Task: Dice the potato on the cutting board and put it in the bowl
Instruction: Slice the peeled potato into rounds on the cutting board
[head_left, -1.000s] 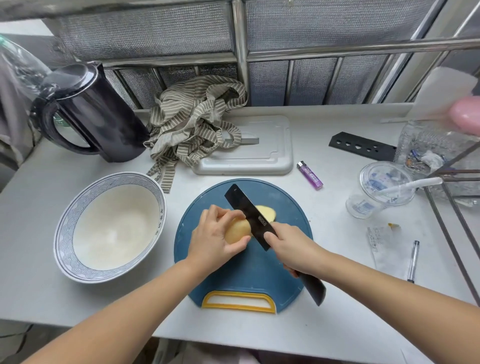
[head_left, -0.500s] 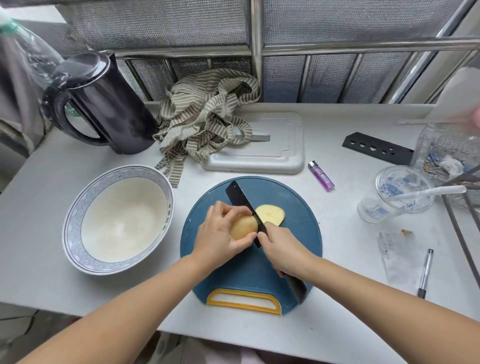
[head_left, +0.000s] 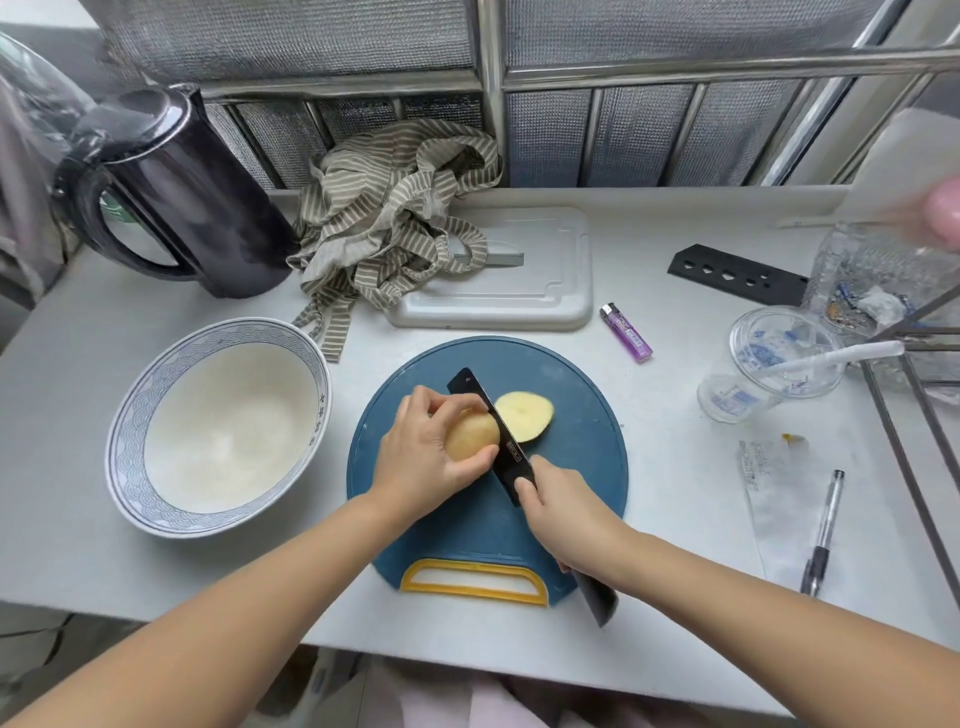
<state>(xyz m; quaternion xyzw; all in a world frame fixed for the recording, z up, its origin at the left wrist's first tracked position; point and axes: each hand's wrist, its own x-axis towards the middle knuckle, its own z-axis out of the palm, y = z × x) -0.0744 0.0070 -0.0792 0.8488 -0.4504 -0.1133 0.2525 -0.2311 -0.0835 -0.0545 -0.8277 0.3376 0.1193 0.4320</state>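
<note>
On the grey bench (head_left: 72, 395), near its front edge, a round blue cutting board (head_left: 576, 447) is laid, and a big bowl (head_left: 124, 457) with a blue rim is set just beside it at 9 o'clock. Nothing can be seen in the bowl. The step in hand is judged to be early slicing: only one slice is cut off and no small cubes are made yet, so most of the task is left to do.

The left hand (head_left: 421, 457) is curled round the potato (head_left: 470, 434) near the middle of the board. The right hand (head_left: 566, 519) is wrapped round the handle of a black knife (head_left: 511, 457), at 5 o'clock from the potato. The hands are close together, with only the blade between them. The blade is pointed toward 11 o'clock and is set against the cut side of the potato. One flat slice (head_left: 522, 415) is laid on the board at 3 o'clock of the blade; whether it is touched by the blade cannot be told.

For the next move, the blade should be brought straight down a little way toward 9 o'clock, and the left hand should be slid back so it is not nicked. The round potato could roll, so a firm hold is needed.
</note>
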